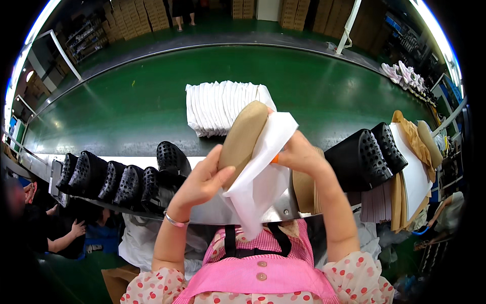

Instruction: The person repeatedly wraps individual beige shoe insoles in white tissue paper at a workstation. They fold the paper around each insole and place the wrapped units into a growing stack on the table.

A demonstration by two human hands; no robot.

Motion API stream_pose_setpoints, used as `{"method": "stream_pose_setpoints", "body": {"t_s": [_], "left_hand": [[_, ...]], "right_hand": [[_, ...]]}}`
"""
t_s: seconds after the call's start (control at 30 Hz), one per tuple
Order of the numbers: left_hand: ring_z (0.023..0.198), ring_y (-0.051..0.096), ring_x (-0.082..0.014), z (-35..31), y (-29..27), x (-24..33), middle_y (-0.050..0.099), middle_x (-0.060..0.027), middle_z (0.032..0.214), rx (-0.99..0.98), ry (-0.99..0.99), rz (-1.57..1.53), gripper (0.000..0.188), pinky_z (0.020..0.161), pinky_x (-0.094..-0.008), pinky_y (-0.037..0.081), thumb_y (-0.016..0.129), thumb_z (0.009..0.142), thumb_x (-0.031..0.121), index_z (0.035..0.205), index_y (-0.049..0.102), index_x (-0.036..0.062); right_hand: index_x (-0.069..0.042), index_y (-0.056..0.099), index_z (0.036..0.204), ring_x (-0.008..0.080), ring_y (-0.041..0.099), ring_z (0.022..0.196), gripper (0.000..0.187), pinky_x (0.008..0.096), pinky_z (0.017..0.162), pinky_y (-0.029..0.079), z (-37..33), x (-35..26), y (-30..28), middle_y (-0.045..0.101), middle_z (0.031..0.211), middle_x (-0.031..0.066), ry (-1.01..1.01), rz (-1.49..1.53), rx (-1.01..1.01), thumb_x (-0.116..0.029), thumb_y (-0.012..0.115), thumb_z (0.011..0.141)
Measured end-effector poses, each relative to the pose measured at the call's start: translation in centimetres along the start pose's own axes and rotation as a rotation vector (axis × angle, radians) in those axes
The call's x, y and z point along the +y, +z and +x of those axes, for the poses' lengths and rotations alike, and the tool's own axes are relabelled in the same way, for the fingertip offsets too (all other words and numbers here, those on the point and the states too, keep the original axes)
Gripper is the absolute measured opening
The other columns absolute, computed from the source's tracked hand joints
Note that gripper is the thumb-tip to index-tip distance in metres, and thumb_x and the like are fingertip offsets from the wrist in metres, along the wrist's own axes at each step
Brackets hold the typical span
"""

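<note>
My left hand [205, 177] grips a tan, rounded, shoe-shaped insert [244, 133] by its left side, thumb laid across its lower end. A thin white paper sheet [263, 169] runs along the right side of the insert and hangs down over the table edge. My right hand [302, 154] is closed on the sheet's right part, with a bit of orange at a fingertip; its fingertips are partly hidden by the paper. Just beyond my hands stands a row of white paper-wrapped pieces [223, 106]. More tan inserts [304, 192] stand beside my right wrist.
Black shoes with holes [126, 182] line the near edge at left; more black shoes [362, 157] sit at right, beside stacked white and brown paper [410, 177]. A green conveyor belt [152, 71] spans the front. Pale shoes [405, 76] lie far right; people are around.
</note>
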State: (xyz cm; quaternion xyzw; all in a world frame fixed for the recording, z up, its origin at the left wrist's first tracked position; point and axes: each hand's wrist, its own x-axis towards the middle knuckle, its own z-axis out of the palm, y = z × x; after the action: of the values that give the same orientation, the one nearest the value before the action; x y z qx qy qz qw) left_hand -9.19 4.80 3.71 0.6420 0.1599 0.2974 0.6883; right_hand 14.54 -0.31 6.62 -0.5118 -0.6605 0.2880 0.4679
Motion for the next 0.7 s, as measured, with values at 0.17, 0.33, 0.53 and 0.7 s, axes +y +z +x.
{"method": "stream_pose_setpoints", "body": {"t_s": [0.17, 0.33, 0.53, 0.7], "left_hand": [[0.09, 0.044, -0.0042, 1.0, -1.7, -0.9, 0.051, -0.0004, 0.098, 0.007, -0.012, 0.126, 0.03, 0.079, -0.0197, 0.042, 0.052, 0.1, 0.009, 0.126, 0.044, -0.0019], [0.103, 0.048, -0.0069, 0.6, 0.5, -2.3, 0.054, -0.0025, 0.111, 0.133, 0.071, -0.005, 0.032, 0.09, -0.023, 0.041, 0.051, 0.1, 0.008, 0.129, 0.043, -0.0015], [0.116, 0.05, -0.0117, -0.5, 1.3, -3.8, 0.054, -0.0058, 0.125, 0.151, 0.15, -0.108, 0.038, 0.099, -0.0274, 0.04, 0.05, 0.1, 0.004, 0.136, 0.039, -0.0005], [0.11, 0.054, -0.0124, -0.5, 1.7, -5.5, 0.054, -0.0058, 0.122, 0.196, 0.321, -0.029, 0.034, 0.093, -0.0267, 0.045, 0.049, 0.099, -0.001, 0.133, 0.043, 0.0001]], "right_hand": [[-0.008, 0.055, 0.13, 0.0332, 0.06, 0.108, 0.065, 0.0375, 0.091, 0.05, 0.3, -0.9, -0.9, 0.054, 0.129, 0.0152, -0.038, -0.737, 0.082, -0.004, 0.077, 0.068], [-0.001, 0.051, 0.127, 0.0317, 0.062, 0.093, 0.06, 0.0383, 0.077, 0.054, -0.6, -0.3, 2.9, 0.054, 0.114, 0.0173, 0.051, -0.396, 0.397, -0.002, 0.072, 0.071], [-0.002, 0.041, 0.139, 0.0392, 0.049, 0.12, 0.076, 0.0452, 0.099, 0.044, -1.8, 2.1, 3.0, 0.045, 0.137, 0.021, -0.392, -0.454, 0.282, -0.015, 0.08, 0.074], [-0.001, 0.026, 0.148, 0.0429, 0.04, 0.131, 0.096, 0.0453, 0.105, 0.038, -2.0, 3.6, 4.5, 0.037, 0.143, 0.0261, -0.328, -0.21, 0.225, -0.024, 0.083, 0.074]]}}
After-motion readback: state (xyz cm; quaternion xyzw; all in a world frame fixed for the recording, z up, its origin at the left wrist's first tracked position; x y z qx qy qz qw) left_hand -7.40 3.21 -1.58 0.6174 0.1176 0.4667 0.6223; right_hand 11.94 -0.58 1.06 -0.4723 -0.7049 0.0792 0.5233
